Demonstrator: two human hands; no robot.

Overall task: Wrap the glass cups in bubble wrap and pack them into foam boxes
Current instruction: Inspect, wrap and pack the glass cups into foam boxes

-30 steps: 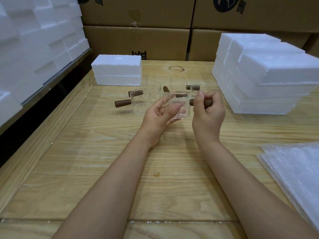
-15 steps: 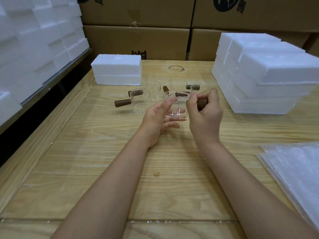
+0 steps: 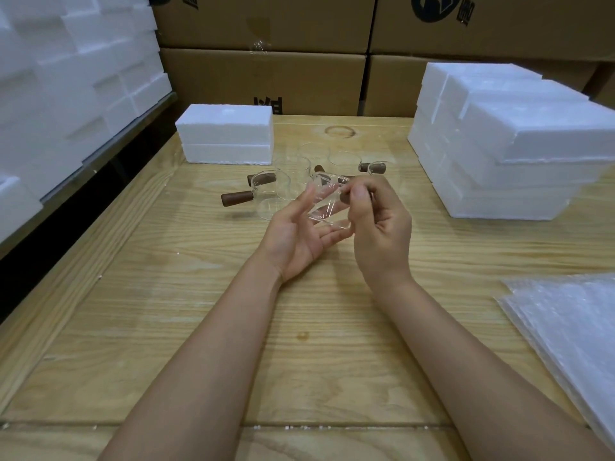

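Tipped over from upright, the glass cup point(image 3: 327, 204) hangs from the right hand point(image 3: 379, 227) (fingers pinching its handle point(image 3: 344, 195)). The left hand point(image 3: 294, 234) waits beside it, fingers straight, above the worktop point(image 3: 199, 294).

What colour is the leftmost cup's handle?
The handle is dark brown, clearest in the head view.

Left hand point(image 3: 298, 236) open palm-up; right fingers point(image 3: 376, 189) pinch glass cup point(image 3: 325, 205).

Two hands point(image 3: 299, 237), about six glass cups point(image 3: 271, 194), four cardboard boxes point(image 3: 263, 21)
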